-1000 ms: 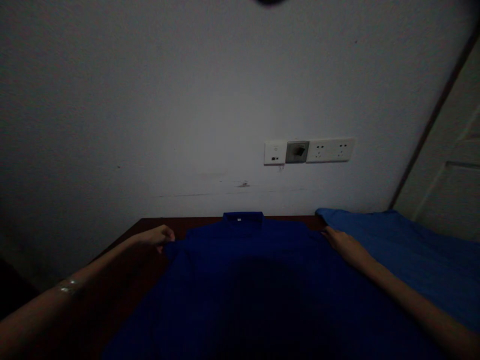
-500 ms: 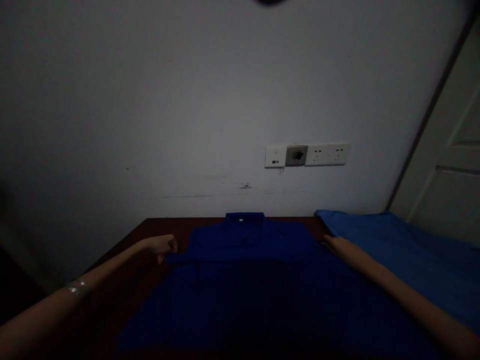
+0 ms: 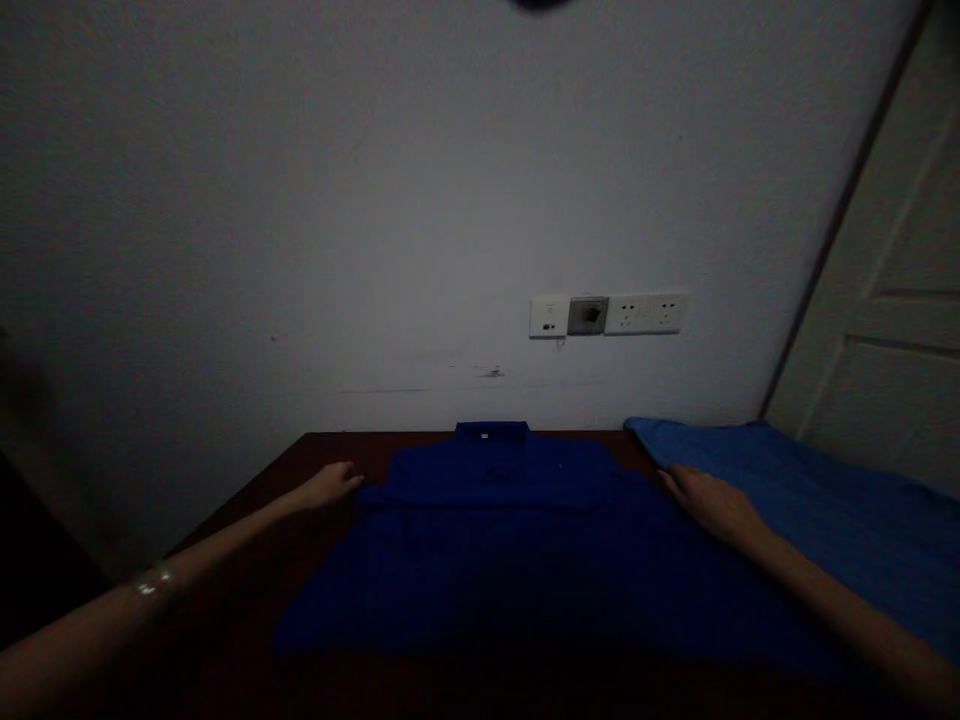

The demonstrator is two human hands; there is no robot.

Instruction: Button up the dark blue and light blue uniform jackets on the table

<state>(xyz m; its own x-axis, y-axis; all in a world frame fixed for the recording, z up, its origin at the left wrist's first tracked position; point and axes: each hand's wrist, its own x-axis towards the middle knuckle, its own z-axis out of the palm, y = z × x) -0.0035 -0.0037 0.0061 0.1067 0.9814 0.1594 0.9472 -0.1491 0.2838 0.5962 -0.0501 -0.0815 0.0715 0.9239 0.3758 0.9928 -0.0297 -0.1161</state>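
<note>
A dark blue collared shirt (image 3: pixel 495 560) lies spread flat on a dark brown table (image 3: pixel 315 455), its collar towards the wall. My left hand (image 3: pixel 330 484) rests at the shirt's left shoulder edge, fingers curled on the fabric. On the right shoulder area lies my right hand (image 3: pixel 709 500), fingers stretched out flat on the cloth. A shiny bracelet (image 3: pixel 152 582) shows on my left wrist. The room is dim.
A lighter blue garment (image 3: pixel 825 510) lies on the table's right side, next to my right hand. A white wall with a row of sockets (image 3: pixel 607 314) stands behind the table. A pale door (image 3: pixel 892 340) is at the right.
The shirt's near part now lies flatter and shorter on the table. My left hand slid slightly right along the shoulder edge; my right hand moved a little right and outward.
</note>
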